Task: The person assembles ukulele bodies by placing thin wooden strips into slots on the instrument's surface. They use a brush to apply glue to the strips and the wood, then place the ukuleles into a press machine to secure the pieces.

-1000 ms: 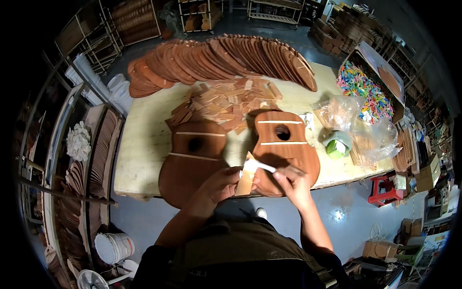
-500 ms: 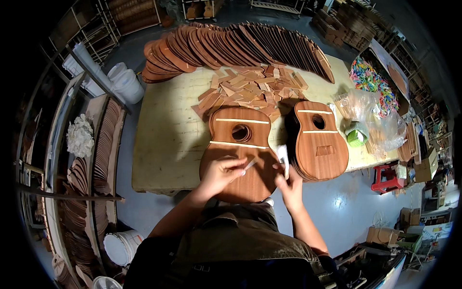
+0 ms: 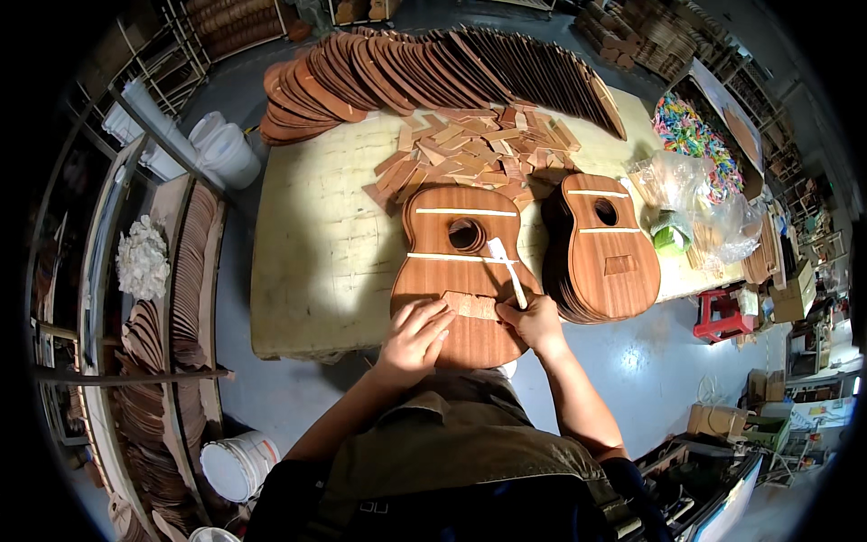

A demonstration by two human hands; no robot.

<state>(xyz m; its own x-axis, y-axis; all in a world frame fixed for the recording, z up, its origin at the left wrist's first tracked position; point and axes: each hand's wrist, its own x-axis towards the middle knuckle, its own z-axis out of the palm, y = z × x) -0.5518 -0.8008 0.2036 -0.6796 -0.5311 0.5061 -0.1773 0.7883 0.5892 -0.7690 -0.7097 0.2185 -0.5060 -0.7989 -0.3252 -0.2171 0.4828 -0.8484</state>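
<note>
A guitar-shaped wooden plate (image 3: 456, 339) with a round sound hole and two pale strips lies before me on the table's near edge, on top of similar plates. Across its lower half sits a small thin wooden patch (image 3: 471, 305). My left hand (image 3: 411, 341) has its fingertips on the patch's left end. At the other end, my right hand (image 3: 535, 322) presses with the thumb while gripping a slim brush (image 3: 511, 274), its white head pointing up toward the sound hole. To the right, a second stack of guitar-shaped plates (image 3: 619, 285) carries a similar patch on top.
Loose wooden patches (image 3: 474, 149) are heaped beyond the plates on the table (image 3: 302, 262). A long row of leaning plates (image 3: 433, 77) lines the far edge. Plastic bags (image 3: 686, 185) and a green roll (image 3: 670, 237) lie right; a red stool (image 3: 722, 312) stands below.
The small piece in my left hand has come down flat onto the plate. Both hands have closed in on its ends, and the brush has swung over the plate with my right hand.
</note>
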